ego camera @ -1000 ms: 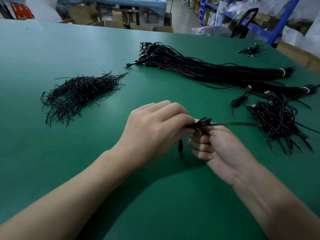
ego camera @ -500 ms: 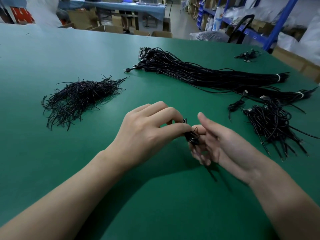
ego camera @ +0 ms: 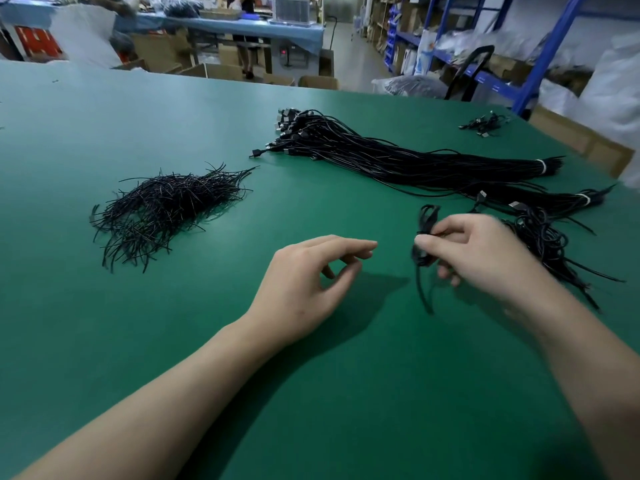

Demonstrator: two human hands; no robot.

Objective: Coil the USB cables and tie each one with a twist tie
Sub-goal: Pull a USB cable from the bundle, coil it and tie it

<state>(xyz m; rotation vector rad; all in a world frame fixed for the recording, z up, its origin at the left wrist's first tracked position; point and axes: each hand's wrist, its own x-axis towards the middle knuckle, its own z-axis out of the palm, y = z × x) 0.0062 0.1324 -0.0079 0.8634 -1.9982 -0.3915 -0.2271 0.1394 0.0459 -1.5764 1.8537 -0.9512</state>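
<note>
My right hand (ego camera: 481,251) pinches a small coiled black USB cable (ego camera: 425,237) at its waist; loops stick up above my fingers and a loose tail hangs down toward the green table (ego camera: 311,393). My left hand (ego camera: 311,282) hovers just left of it, fingers loosely curled, holding nothing. A heap of black twist ties (ego camera: 162,209) lies to the far left. A long bundle of straight USB cables (ego camera: 398,157) stretches across the back of the table. A pile of coiled cables (ego camera: 550,247) lies behind my right hand.
A second banded cable bundle (ego camera: 568,200) lies right of the long one, and a few loose cables (ego camera: 485,123) sit at the far right corner. Blue shelving (ego camera: 540,64) and cardboard boxes (ego camera: 581,140) stand beyond the table's right edge.
My hands have parted. The left hand let go of the coil and drew back left; the right hand carried the coiled cable to the right.
</note>
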